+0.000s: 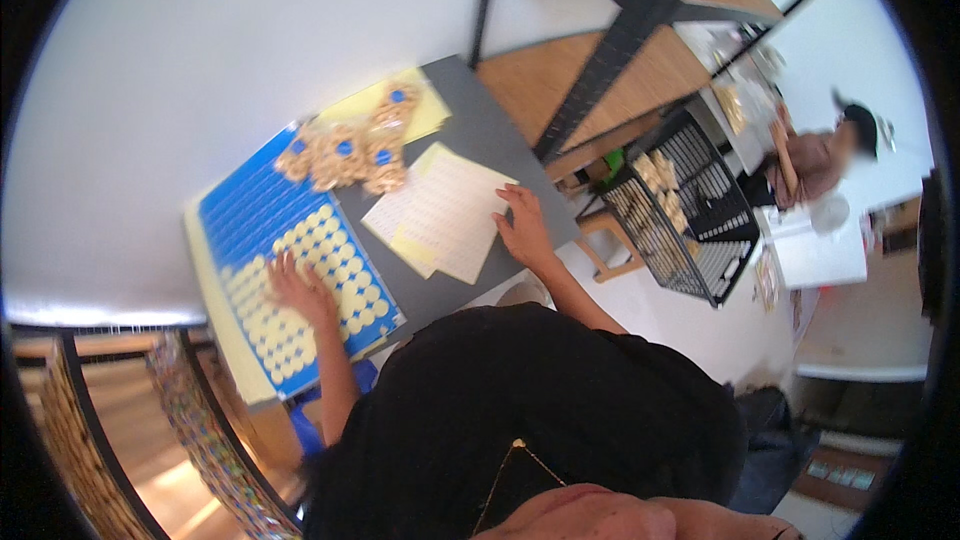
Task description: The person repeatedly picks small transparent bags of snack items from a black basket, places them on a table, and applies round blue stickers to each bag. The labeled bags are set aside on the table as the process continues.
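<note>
My left hand [301, 292] lies with spread fingers on a blue sheet of round stickers [247, 202], over the part where pale backing circles show. At the right, my right hand [523, 225] touches the edge of papers [457, 217] bearing writing, fingers apart. Clear plastic bags of light brown pieces [345, 157], each with a round blue sticker, rest between the sticker sheet and the papers, partly over yellow paper [431, 101]. All lie on a dark grey table [495, 131]. Neither hand appears to grip anything.
A black plastic crate [675, 240] with filled bags stands right of the table, beside a shelf with wooden boards [637, 82] and a black metal frame. Another person [814, 157] in a black cap sits beyond it. Stacked goods on racks [202, 412] stand at lower left.
</note>
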Motion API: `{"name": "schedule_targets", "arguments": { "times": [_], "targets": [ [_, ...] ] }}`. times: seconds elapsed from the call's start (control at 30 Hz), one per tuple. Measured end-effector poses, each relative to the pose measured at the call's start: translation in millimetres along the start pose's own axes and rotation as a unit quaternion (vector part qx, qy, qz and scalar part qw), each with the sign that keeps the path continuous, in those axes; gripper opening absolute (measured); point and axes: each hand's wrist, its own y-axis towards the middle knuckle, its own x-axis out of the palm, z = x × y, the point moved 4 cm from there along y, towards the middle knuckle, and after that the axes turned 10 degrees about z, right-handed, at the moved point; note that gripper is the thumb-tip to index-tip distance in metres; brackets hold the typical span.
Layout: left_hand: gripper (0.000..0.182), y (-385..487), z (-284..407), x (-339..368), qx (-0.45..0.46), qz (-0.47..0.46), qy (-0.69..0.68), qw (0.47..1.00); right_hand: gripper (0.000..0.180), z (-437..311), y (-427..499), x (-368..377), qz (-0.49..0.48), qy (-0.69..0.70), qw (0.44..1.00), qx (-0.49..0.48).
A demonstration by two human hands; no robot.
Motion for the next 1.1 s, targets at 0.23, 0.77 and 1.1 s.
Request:
{"name": "schedule_targets", "arguments": {
  "times": [0.23,0.77,1.1],
  "targets": [
    [0.034,9.9,57.1,-20.1,0.109,0.093,0.090,0.985,0.040,62.1,8.5,-72.5,0.067,0.017,0.998,-0.004],
    [0.059,-112.4,428.2,85.8,0.203,-0.348,-0.090,0.911,0.037,375.2,21.9,-291.5,0.214,-0.174,0.947,0.162],
    [0.055,-127.1,445.7,98.4,0.241,-0.337,0.001,0.910,0.032,624.3,-49.3,-253.2,-0.163,-0.240,0.894,0.342]
  ]
}}
